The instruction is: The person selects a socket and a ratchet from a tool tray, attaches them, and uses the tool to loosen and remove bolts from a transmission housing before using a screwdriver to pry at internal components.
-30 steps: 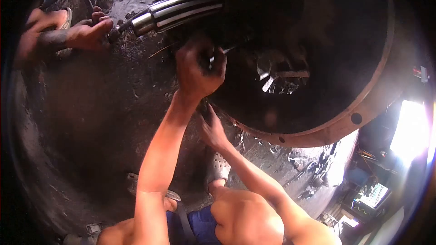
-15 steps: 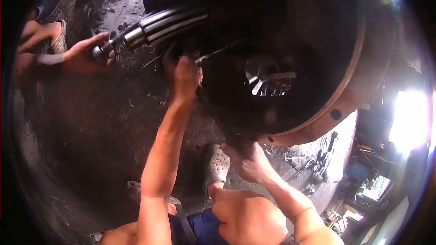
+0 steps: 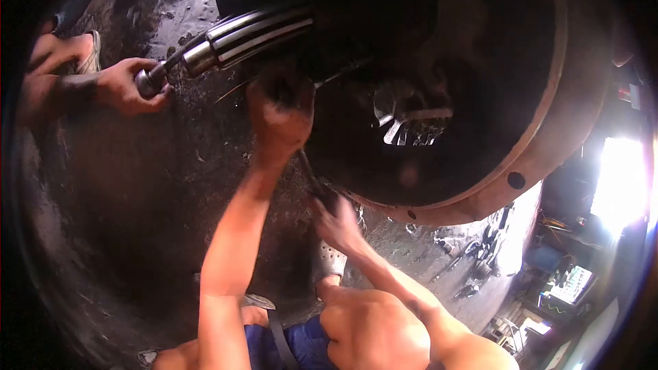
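My left hand [image 3: 279, 113] is closed at the left side of a large, dark round metal housing [image 3: 548, 106]. A thin bright metal rod [image 3: 339, 74] sticks out of its fist toward the housing's interior. Lower down, my right hand [image 3: 337, 223] has its fingers wrapped round the lower end of a dark bar [image 3: 310, 170], which slants up to my left hand. Motion smears this hand a little. Above my left hand, a ridged shiny metal shaft [image 3: 260, 33] points into the housing. Another person's hand [image 3: 133, 87] grips the shaft's outer end.
The dark, grimy floor [image 3: 137, 233] lies under everything. Several metal tools [image 3: 483, 253] are on it at the right, below the housing's rim. My shoe [image 3: 329, 260] stands close under my right hand. The other person's foot [image 3: 89, 55] is at the upper left.
My right hand has moved left and up, from below the rim toward my left hand. My left hand has turned slightly. The other person's fingers have closed more round the shaft's end.
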A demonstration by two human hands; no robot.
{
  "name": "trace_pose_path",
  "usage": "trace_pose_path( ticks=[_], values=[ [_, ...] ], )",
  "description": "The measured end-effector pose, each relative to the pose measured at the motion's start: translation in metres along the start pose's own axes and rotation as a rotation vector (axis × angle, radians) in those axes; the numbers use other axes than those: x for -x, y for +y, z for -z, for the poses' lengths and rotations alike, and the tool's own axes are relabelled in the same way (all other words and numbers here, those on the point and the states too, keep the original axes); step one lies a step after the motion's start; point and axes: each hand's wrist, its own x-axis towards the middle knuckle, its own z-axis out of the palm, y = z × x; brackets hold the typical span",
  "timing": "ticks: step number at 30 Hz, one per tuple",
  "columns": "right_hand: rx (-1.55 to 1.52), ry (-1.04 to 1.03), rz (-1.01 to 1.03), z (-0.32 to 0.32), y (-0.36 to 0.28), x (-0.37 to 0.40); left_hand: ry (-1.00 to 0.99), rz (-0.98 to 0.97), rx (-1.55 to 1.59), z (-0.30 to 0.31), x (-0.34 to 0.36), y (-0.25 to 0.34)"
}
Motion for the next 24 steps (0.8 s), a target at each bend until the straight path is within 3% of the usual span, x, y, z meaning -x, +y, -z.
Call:
trace_pose_path(
  ticks=[1, 3, 5, 6, 8, 9, 11, 12, 16, 17, 19, 21, 22, 23, 24],
  values=[
    [0.193, 0.014, -0.009, 0.024, -0.023, 0.021, 0.058, 0.068, -0.005, -0.001, 0.001, 0.003],
    [0.271, -0.117, -0.124, 0.065, -0.093, 0.051, 0.114, 0.589, 0.539, 0.003, 0.004, -0.007],
    [0.272, -0.138, -0.095, 0.072, -0.091, 0.057, 0.091, 0.934, 0.687, 0.007, 0.014, -0.003],
    [0.296, -0.193, -0.206, 0.07, -0.106, 0.052, 0.038, 0.969, 0.562, 0.011, 0.002, 0.005],
    [0.296, -0.154, -0.07, 0.05, -0.072, 0.041, 0.014, 0.642, 0.329, 0.008, -0.014, 0.009],
    [0.299, -0.262, -0.111, 0.042, -0.062, 0.025, 0.032, 0.316, 0.209, 0.003, -0.01, 0.007],
    [0.056, -0.06, 0.156, -0.019, 0.053, -0.025, -0.026, -0.089, 0.031, 0.002, -0.003, 0.003],
    [0.01, -0.017, 0.333, -0.041, 0.06, -0.05, -0.099, -0.178, -0.021, 0.007, -0.004, 0.002],
    [-0.206, -0.257, 0.066, -0.078, 0.07, -0.12, -0.291, -0.348, -0.107, 0.018, -0.007, -0.008],
    [-0.101, -0.24, 0.169, -0.088, 0.099, -0.131, -0.248, -0.299, -0.099, 0.016, -0.008, -0.011],
    [-0.177, -0.067, 0.13, -0.056, 0.034, -0.074, -0.161, -0.198, -0.073, 0.01, -0.005, -0.015],
    [-0.092, 0.038, 0.026, -0.024, 0.009, -0.019, -0.048, -0.142, -0.067, 0.002, -0.007, 0.0],
    [0.072, -0.04, -0.096, 0.0, 0.0, 0.001, 0.01, -0.109, -0.069, 0.002, -0.006, 0.005],
    [0.202, -0.09, -0.16, 0.025, -0.047, 0.02, 0.006, 0.215, 0.118, 0.006, -0.003, 0.007],
    [0.248, -0.023, -0.051, 0.041, -0.065, 0.041, 0.0, 0.54, 0.307, 0.01, -0.002, 0.008]
  ],
)
